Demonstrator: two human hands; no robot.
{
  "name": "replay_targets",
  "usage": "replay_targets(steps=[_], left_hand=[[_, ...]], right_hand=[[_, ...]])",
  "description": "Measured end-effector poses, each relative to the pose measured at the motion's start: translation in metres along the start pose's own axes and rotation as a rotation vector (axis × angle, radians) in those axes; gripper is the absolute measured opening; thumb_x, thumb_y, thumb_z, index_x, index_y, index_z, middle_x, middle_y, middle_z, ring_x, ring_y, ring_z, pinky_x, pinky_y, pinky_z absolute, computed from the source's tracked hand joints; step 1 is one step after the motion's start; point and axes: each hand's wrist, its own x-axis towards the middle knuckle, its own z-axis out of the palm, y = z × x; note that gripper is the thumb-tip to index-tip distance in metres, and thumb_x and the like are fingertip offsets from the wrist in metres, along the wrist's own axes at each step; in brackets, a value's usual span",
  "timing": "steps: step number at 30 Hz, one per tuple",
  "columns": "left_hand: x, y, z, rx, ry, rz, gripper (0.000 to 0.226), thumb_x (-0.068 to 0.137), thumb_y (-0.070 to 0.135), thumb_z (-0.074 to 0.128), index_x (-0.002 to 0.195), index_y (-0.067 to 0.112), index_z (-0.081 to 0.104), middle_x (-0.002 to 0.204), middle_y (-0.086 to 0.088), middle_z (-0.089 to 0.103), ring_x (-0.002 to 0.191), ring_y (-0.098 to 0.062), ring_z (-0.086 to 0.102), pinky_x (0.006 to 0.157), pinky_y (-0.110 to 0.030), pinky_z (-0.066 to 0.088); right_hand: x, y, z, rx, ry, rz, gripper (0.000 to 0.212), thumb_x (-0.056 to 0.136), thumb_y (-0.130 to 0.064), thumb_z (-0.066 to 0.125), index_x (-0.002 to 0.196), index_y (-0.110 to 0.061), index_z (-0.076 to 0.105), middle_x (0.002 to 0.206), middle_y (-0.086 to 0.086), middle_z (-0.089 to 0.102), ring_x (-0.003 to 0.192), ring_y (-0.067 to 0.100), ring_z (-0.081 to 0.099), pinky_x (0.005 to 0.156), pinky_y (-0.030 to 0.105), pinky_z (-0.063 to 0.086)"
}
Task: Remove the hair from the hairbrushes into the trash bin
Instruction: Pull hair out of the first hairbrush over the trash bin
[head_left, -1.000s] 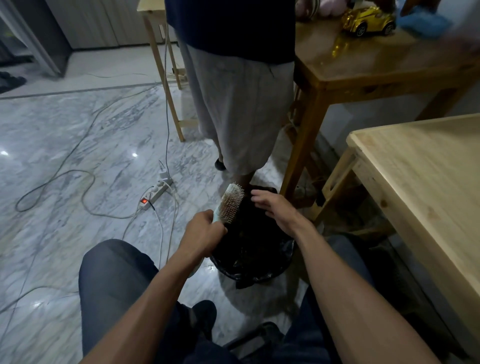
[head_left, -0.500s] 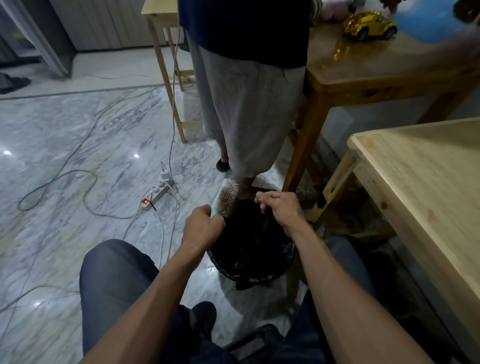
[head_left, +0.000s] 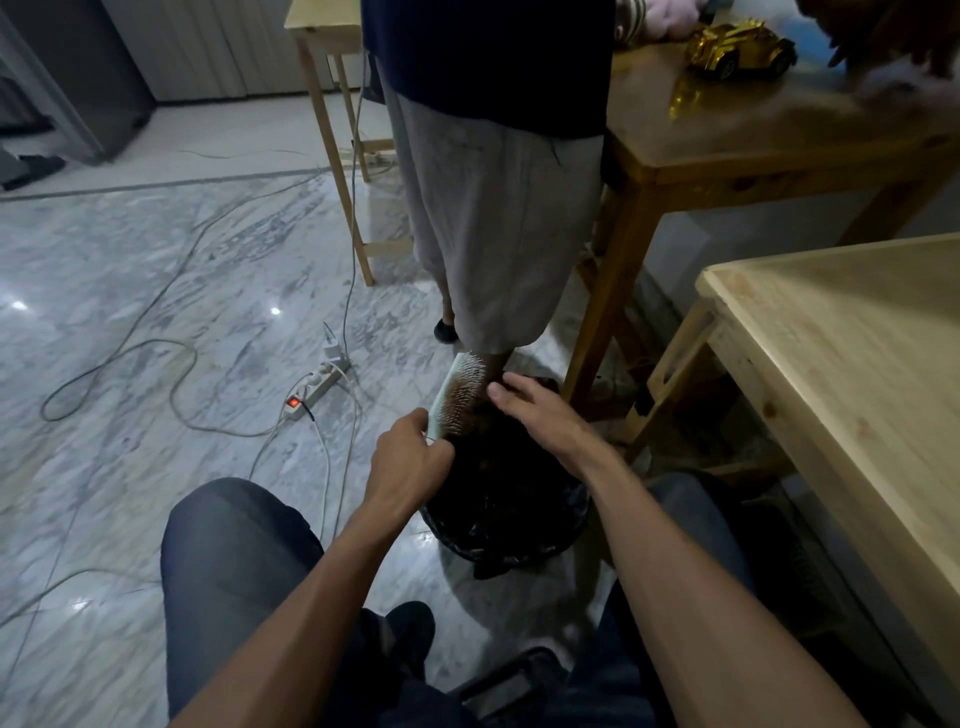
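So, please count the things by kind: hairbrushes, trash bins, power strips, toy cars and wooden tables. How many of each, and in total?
Hairbrushes: 1, the hairbrush held by the left hand
Trash bins: 1, the trash bin
Power strips: 1, the power strip
Toy cars: 1, the gold toy car
Wooden tables: 3
Total: 7

Home room (marble floor (head_left: 130, 270), wooden tables (head_left: 841, 374)).

Both bare forearms reach toward twelve o'clock. The left hand (head_left: 410, 457) is curled in a closed grip; the right hand (head_left: 540, 418) has its fingers (head_left: 511, 387) extended flat.
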Motion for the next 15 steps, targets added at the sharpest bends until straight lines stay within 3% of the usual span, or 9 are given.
replay_targets(steps=[1, 3, 4, 6, 11, 15], left_hand=[[-0.002, 0.002, 0.002, 0.001, 0.001, 0.019, 0.011, 0.078, 0.008, 0.059, 0.075, 0.006, 0.048, 0.063, -0.008, 0.050, 0.055, -0.023, 0.044, 0.052, -0.031, 0.030], [-0.004, 0.006, 0.005, 0.019, 0.014, 0.057, 0.009, 0.081, 0.009, 0.061, 0.079, 0.003, 0.054, 0.066, -0.008, 0.057, 0.060, -0.025, 0.051, 0.052, -0.032, 0.033], [-0.005, 0.007, 0.005, 0.023, 0.017, 0.069, 0.008, 0.081, 0.009, 0.061, 0.080, 0.003, 0.055, 0.067, -0.009, 0.059, 0.062, -0.026, 0.054, 0.053, -0.033, 0.035], [-0.005, 0.007, 0.003, 0.032, 0.014, 0.068, 0.007, 0.080, 0.009, 0.060, 0.080, 0.004, 0.055, 0.067, -0.010, 0.059, 0.063, -0.028, 0.055, 0.053, -0.034, 0.035], [0.004, -0.008, -0.008, -0.070, 0.048, -0.060, 0.022, 0.073, 0.007, 0.058, 0.069, 0.015, 0.037, 0.059, -0.006, 0.038, 0.053, -0.023, 0.033, 0.055, -0.038, 0.028], [0.009, -0.013, -0.013, -0.254, 0.012, -0.171, 0.010, 0.080, 0.008, 0.061, 0.085, 0.005, 0.053, 0.054, -0.005, 0.039, 0.042, -0.020, 0.034, 0.050, -0.037, 0.030]], right_hand=[[0.000, -0.001, 0.003, 0.004, -0.054, -0.017, 0.071, 0.084, -0.064, 0.070, 0.141, -0.023, 0.059, 0.135, -0.005, 0.066, 0.116, 0.008, 0.065, 0.106, 0.033, 0.046], [0.001, -0.001, 0.008, 0.031, -0.091, -0.045, 0.043, 0.084, -0.050, 0.078, 0.108, -0.015, 0.078, 0.103, 0.007, 0.080, 0.087, 0.011, 0.073, 0.093, 0.036, 0.054], [0.002, -0.001, 0.010, 0.066, -0.083, -0.059, 0.030, 0.086, -0.041, 0.080, 0.091, -0.012, 0.080, 0.088, 0.008, 0.079, 0.074, 0.012, 0.070, 0.084, 0.033, 0.055], [0.002, -0.001, 0.011, 0.079, -0.055, -0.091, 0.024, 0.089, -0.028, 0.079, 0.073, -0.010, 0.074, 0.068, 0.004, 0.071, 0.061, 0.010, 0.059, 0.069, 0.025, 0.050], [-0.008, -0.003, -0.005, 0.018, 0.068, -0.137, 0.023, 0.096, -0.021, 0.072, 0.077, -0.007, 0.070, 0.065, 0.000, 0.064, 0.057, 0.005, 0.054, 0.062, 0.014, 0.046], [-0.012, 0.005, -0.022, -0.068, 0.118, -0.060, 0.024, 0.097, -0.025, 0.070, 0.079, -0.009, 0.072, 0.067, -0.003, 0.067, 0.064, 0.005, 0.059, 0.064, 0.015, 0.046]])
